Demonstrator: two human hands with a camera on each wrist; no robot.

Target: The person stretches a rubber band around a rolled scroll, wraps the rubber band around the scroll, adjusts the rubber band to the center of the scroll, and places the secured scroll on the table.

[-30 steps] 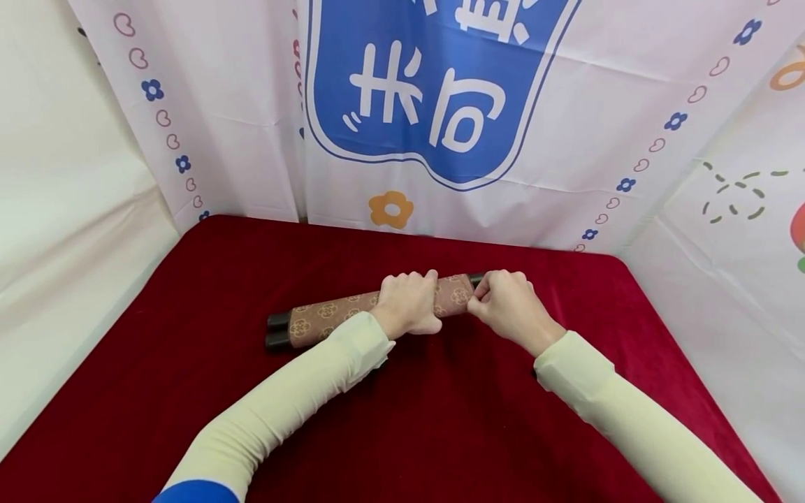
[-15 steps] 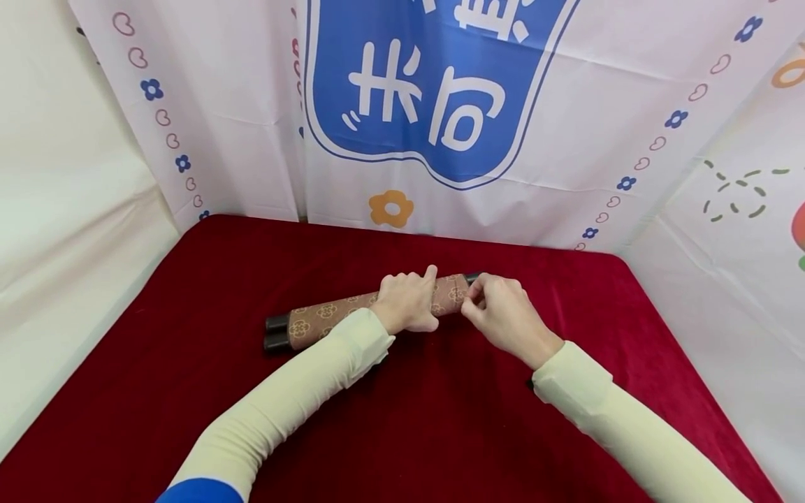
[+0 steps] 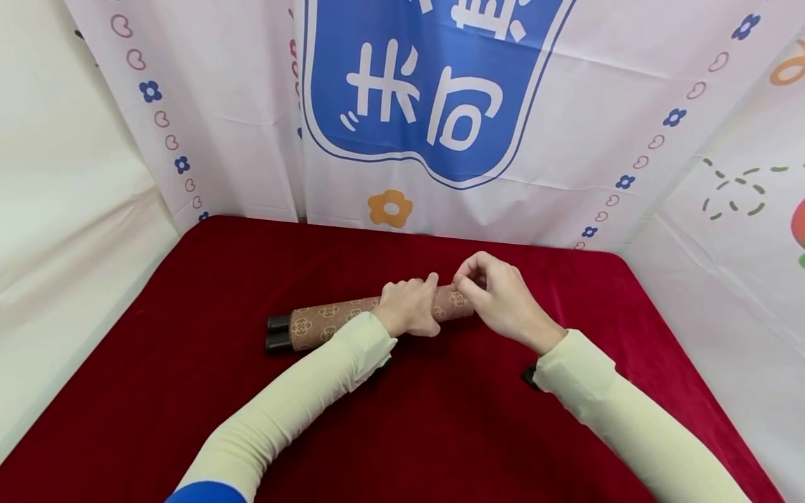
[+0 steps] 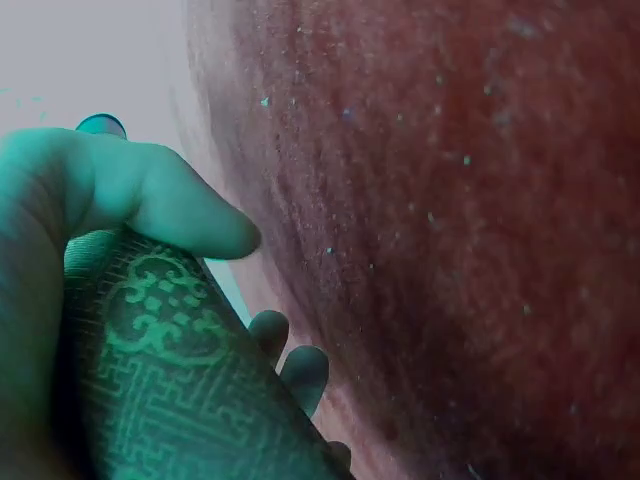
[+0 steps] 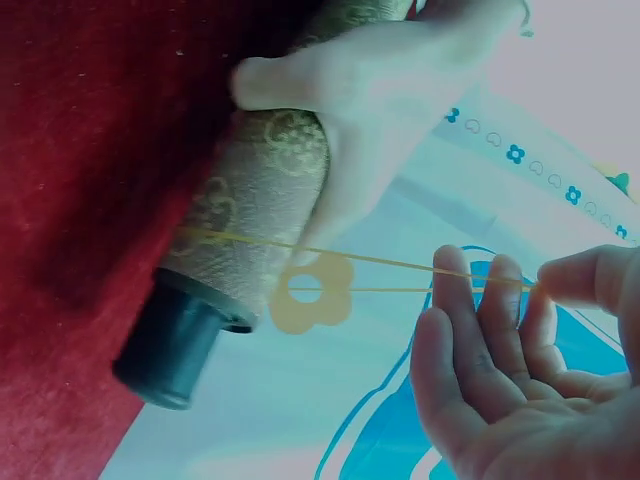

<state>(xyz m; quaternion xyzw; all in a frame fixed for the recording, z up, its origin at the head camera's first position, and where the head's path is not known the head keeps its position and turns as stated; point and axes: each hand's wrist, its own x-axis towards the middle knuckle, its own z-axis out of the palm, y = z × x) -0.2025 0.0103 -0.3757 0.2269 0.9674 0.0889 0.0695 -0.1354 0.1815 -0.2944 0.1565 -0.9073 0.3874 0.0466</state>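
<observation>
A rolled scroll (image 3: 333, 318) in brown brocade with gold flower motifs lies slantwise on the red cloth. Two black rod ends (image 3: 278, 325) stick out side by side at its left. My left hand (image 3: 409, 306) grips the roll right of its middle; the left wrist view shows the thumb (image 4: 190, 205) over the brocade and fingertips along the far side. Just above the roll's right end, my right hand (image 3: 503, 297) pinches a thin yellow rubber band (image 5: 370, 258) between thumb and forefinger. In the right wrist view the band is looped round the roll near the black knob (image 5: 170, 340) and stretched taut.
Red velvety cloth (image 3: 402, 433) covers the table under both forearms. A white curtain (image 3: 578, 140) with a blue printed sign (image 3: 428, 84) hangs along the far edge, and plain pale fabric (image 3: 75, 209) stands at the left.
My right hand has risen from the scroll's right end, drawing the rubber band away from it, and now covers the black knob there. The left hand keeps its grip almost unmoved.
</observation>
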